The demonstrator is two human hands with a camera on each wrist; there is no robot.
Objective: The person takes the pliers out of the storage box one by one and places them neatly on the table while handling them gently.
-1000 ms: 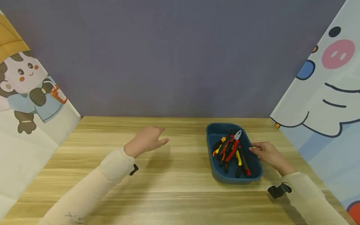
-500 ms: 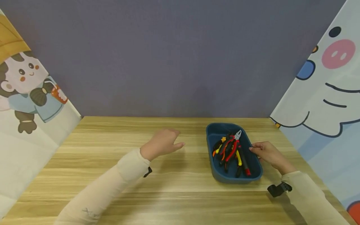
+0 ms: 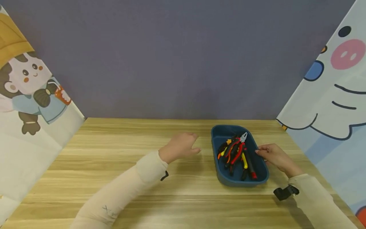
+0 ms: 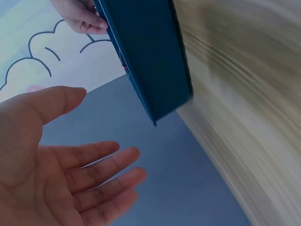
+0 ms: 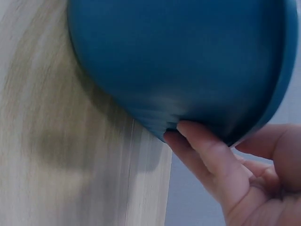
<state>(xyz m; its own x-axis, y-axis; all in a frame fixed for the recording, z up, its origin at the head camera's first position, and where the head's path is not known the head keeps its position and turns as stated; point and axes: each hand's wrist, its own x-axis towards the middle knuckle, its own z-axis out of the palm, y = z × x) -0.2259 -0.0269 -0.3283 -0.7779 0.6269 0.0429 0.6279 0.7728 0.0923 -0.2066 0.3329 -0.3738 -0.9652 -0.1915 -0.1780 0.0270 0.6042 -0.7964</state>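
Note:
A dark blue plastic bin (image 3: pixel 226 128) stands on the right part of the wooden table, with several pliers (image 3: pixel 236 152) piled inside, their handles red, yellow, orange and black. Among them lies a black rod-like tool with a red end (image 3: pixel 253 174), its kind unclear. My right hand (image 3: pixel 274 157) pinches the bin's right rim, thumb at the edge and fingers against the outer wall (image 5: pixel 188 56). Left of the bin my left hand (image 3: pixel 180 147) hangs over the table, holding nothing. Its fingers are spread and relaxed in the left wrist view, apart from the bin (image 4: pixel 146 52).
The wooden table (image 3: pixel 114 143) meets a grey panel (image 3: pixel 177 63) at its back edge. Printed cartoon panels stand on both sides, the right one (image 3: pixel 328 111) close to my right hand.
My left hand has moved right across the table, nearer to the bin, still holding nothing. The right hand keeps its hold on the rim. The head view has shifted slightly.

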